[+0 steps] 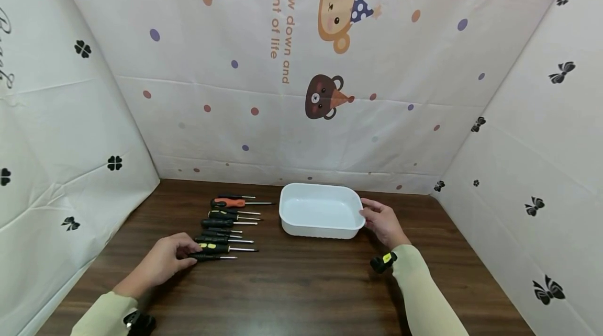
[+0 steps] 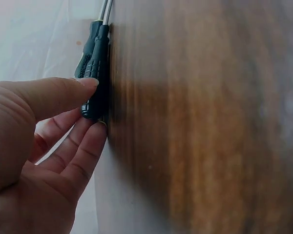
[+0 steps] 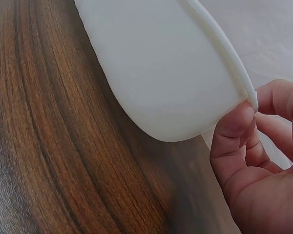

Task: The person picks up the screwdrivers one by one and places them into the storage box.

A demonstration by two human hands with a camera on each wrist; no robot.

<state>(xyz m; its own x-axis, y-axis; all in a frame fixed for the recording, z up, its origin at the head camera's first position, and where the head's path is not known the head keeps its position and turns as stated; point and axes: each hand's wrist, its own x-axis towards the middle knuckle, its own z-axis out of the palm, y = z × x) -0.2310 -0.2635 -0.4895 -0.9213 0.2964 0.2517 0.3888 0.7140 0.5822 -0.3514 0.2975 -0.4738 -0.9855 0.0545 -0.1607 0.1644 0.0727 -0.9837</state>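
At nearest screwdriver (image 1: pixel 210 257), left hand (image 1: pixel 168 258) pinching handle; right of white tub (image 1: pixel 320 232), right hand (image 1: pixel 383 224) pinching rim.

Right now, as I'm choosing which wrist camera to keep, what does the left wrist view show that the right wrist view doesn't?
Only the left wrist view shows the left hand, its thumb over the handle of a dark screwdriver, with a second screwdriver alongside. Only the right wrist view shows the right hand pinching the white container by its rim. Both share the brown tabletop and pale cloth.
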